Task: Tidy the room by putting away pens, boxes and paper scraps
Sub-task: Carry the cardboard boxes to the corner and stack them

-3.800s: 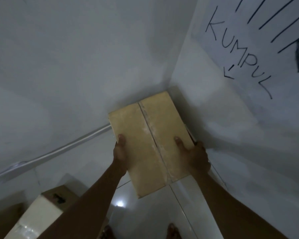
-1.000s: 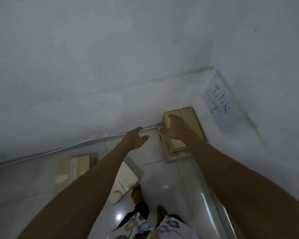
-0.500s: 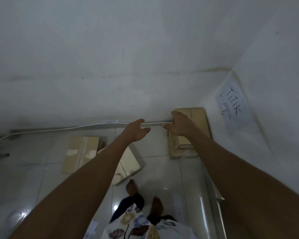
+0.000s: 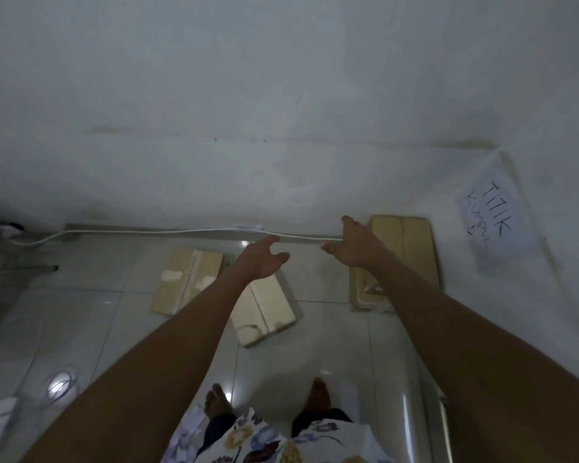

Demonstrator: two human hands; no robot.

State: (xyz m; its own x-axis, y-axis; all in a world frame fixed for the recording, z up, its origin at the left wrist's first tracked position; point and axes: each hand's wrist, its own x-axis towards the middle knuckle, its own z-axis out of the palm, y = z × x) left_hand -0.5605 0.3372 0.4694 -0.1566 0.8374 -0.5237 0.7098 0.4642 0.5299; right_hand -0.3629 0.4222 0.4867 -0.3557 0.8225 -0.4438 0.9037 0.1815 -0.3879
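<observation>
Tiled floor (image 4: 81, 329): box stack (image 4: 411, 248) in far right corner, two boxes (image 4: 188, 279) near. Left hand (image 4: 264, 259), right hand (image 4: 355, 248) empty, fingers loose.

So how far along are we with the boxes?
Done: a stack of boxes sits in the corner below the sign. In hand: nothing; left hand and right hand are open and empty. Left: two boxes out on the tiles, the far box and the near box. No pens or scraps can be made out.

The right arm (image 4: 432, 315) hides the near end of the corner box (image 4: 411, 248), possibly 2 stacked.
</observation>
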